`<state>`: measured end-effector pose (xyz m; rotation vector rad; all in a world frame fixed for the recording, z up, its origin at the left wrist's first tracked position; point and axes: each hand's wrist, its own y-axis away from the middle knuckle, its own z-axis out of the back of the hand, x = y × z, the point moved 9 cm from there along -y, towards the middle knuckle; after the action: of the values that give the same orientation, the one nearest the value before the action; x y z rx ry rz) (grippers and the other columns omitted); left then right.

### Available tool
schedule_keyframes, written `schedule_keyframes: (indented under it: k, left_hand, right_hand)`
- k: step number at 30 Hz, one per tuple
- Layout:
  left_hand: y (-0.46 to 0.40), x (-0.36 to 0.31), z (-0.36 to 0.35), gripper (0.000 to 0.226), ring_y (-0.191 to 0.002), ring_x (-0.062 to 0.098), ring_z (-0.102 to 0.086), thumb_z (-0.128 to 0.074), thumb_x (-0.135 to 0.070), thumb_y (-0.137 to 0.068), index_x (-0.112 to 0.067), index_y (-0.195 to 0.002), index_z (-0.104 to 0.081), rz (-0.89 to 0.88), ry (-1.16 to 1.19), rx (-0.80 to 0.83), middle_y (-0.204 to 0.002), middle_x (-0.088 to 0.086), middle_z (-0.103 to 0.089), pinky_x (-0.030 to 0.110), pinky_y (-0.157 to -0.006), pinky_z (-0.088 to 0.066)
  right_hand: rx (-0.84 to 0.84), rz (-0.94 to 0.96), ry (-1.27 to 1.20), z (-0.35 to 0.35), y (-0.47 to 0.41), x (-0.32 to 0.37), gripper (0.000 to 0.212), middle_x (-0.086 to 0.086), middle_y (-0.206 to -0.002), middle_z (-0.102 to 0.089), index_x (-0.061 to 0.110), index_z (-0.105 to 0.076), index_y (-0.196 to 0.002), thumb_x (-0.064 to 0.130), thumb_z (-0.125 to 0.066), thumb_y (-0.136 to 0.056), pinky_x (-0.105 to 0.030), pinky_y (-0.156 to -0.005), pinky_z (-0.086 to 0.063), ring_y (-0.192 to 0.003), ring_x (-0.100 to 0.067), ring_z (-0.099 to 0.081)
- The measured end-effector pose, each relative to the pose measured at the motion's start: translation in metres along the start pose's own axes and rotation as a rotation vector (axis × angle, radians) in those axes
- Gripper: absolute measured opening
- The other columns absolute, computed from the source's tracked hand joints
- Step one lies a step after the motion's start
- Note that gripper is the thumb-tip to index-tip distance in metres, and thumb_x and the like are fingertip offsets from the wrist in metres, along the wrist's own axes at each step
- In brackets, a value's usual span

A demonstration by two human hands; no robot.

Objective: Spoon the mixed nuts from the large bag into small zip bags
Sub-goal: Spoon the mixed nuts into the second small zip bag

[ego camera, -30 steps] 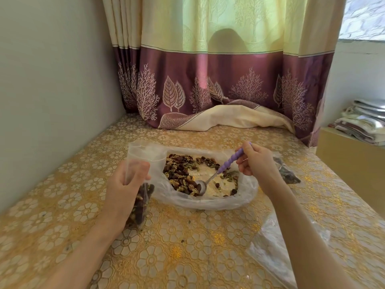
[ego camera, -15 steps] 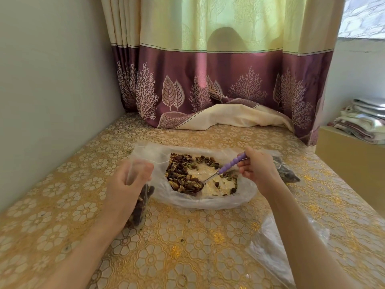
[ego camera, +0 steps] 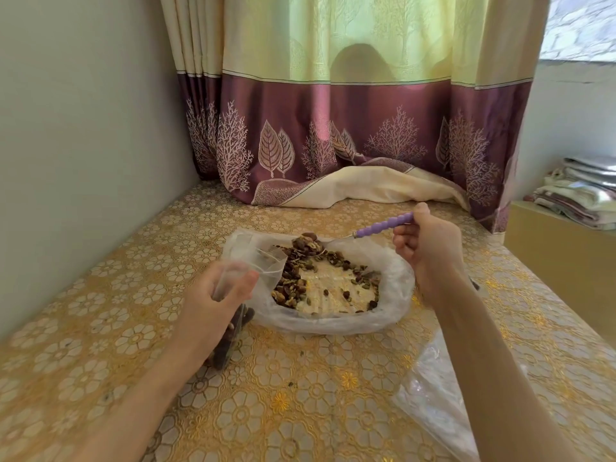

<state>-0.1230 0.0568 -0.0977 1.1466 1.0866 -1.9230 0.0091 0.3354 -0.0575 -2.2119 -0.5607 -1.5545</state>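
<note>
- Step: carrying a scoop. My right hand (ego camera: pixel 428 250) grips the spoon (ego camera: pixel 383 226), heaped bowl raised over the far rim of the big bag (ego camera: pixel 333 320).
- My left hand (ego camera: pixel 218 300) pinches the zip bag (ego camera: pixel 233 331), just left of the big bag, part filled, mouth up.
- Next, I judge: swing left, keep level, tip into the mouth.
</note>
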Motion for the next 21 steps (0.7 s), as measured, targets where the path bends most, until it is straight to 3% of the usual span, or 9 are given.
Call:
schedule_keyframes:
  k: [3,8,12,16,21]
  left_hand:
    - [-0.001,0.002,-0.001,0.040,-0.060,0.011,-0.058,-0.058,-0.065,-0.073,-0.031,-0.094,-0.060,0.006,-0.012,0.018,-0.079,0.001,-0.066,0.025,-0.058,-0.044]
    - [-0.002,0.003,-0.003,0.054,-0.046,0.003,-0.048,-0.055,-0.076,-0.068,-0.030,-0.096,-0.060,0.015,0.011,0.031,-0.074,0.012,-0.064,0.013,-0.047,-0.041]
    - [-0.003,0.010,-0.002,0.061,-0.060,0.010,-0.058,-0.051,-0.081,-0.056,-0.034,-0.095,-0.058,0.054,0.055,0.023,-0.080,0.000,-0.067,0.029,-0.061,-0.047]
    - [-0.005,0.013,0.000,0.056,-0.079,0.017,-0.066,-0.057,-0.079,-0.059,-0.036,-0.096,-0.059,0.060,0.141,-0.007,-0.085,-0.007,-0.069,0.037,-0.072,-0.051]
    - [-0.003,0.015,0.001,0.057,-0.088,0.026,-0.065,-0.055,-0.086,-0.051,-0.042,-0.087,-0.060,0.074,0.145,-0.014,-0.091,-0.002,-0.068,0.054,-0.085,-0.050]
  right_hand:
    - [0.061,0.086,-0.014,-0.016,0.015,0.015,0.045,0.001,-0.047,-0.055,0.005,-0.060,-0.065,0.024,-0.041,-0.101,-0.018,-0.043,-0.037,-0.041,-0.007,-0.047]
    - [0.224,0.159,0.030,-0.049,0.043,0.025,0.041,-0.004,-0.055,-0.062,0.003,-0.062,-0.072,0.023,-0.041,-0.102,-0.017,-0.043,-0.042,-0.047,-0.009,-0.054]
    - [0.367,0.253,0.049,-0.071,0.061,0.034,0.034,-0.007,-0.064,-0.067,0.003,-0.061,-0.081,0.020,-0.040,-0.102,-0.020,-0.045,-0.047,-0.051,-0.013,-0.059]
    - [0.514,0.328,0.034,-0.086,0.074,0.041,0.030,-0.011,-0.072,-0.066,0.008,-0.061,-0.085,0.016,-0.038,-0.102,-0.024,-0.048,-0.049,-0.055,-0.017,-0.062]
    - [0.583,0.336,0.046,-0.091,0.077,0.041,0.028,-0.006,-0.074,-0.067,0.008,-0.060,-0.090,0.015,-0.037,-0.102,-0.024,-0.052,-0.049,-0.059,-0.017,-0.061]
